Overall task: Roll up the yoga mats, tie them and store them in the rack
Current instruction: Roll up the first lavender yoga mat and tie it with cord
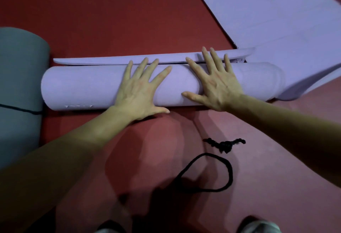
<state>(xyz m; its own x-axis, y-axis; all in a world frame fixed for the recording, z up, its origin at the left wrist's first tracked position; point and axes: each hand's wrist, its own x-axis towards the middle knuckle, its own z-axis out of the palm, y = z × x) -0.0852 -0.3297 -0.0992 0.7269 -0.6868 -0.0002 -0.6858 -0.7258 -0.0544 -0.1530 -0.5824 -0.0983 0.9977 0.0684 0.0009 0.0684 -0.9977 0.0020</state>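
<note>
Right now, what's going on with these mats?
A person presses the left hand and right hand flat on a nearly rolled purple mat on the red floor. A last strip lies unrolled beyond the fingers. The mat is not yet tied: a black cord loop and a bunched cord lie loose nearby. A grey rolled mat, already tied, sits at left.

A rolled lilac foam yoga mat (83, 86) lies on the red floor (110, 11), with the left hand (140, 92) and right hand (217, 83) flat on top. A rolled grey mat (20, 66) sits at its left end, a flat lilac mat (276, 11) behind to the right, and a black cord loop (221, 173) in front.
</note>
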